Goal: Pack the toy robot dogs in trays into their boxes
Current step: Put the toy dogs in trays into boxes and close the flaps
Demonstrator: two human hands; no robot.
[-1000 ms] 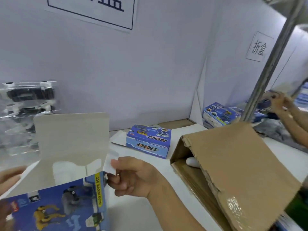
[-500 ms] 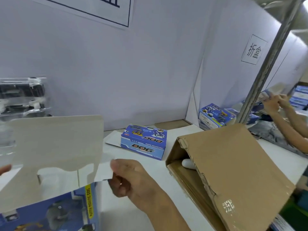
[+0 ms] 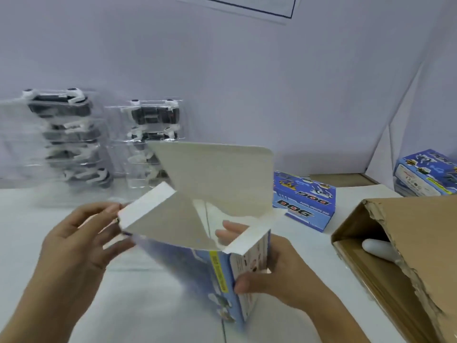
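Since the earlier frames the view has swung left: both stacks of clear trays, at ten and eleven o'clock, now show whole, and the other person's hands at the right edge have gone out of view. The left hand (image 3: 81, 238), then only a sliver at the frame edge, is now fully seen. The open box (image 3: 222, 273) has turned so that its narrow end panel faces the camera.

The right hand (image 3: 269, 276) grasps the box at its right corner, thumb on the end panel and fingertips showing inside the mouth. The left hand's fingers are curled about the left side flap (image 3: 146, 209), pinching it. The lid flap (image 3: 217, 177) stands up behind, hiding the lower part of the nearer tray stack (image 3: 153, 120).

The farther tray stack (image 3: 66, 134) is smeared by motion blur; the toy dogs in it read only as black and white shapes. The brown carton (image 3: 420, 243) at three o'clock is cut off by the frame, and a white rounded object (image 3: 378, 248) lies half hidden inside it (what it is, I cannot tell).

A closed blue box (image 3: 304, 201) at two o'clock reads "DOG". Another blue box (image 3: 425, 177) sits farther right. The wall sign (image 3: 247, 8) at twelve o'clock shows only its border.
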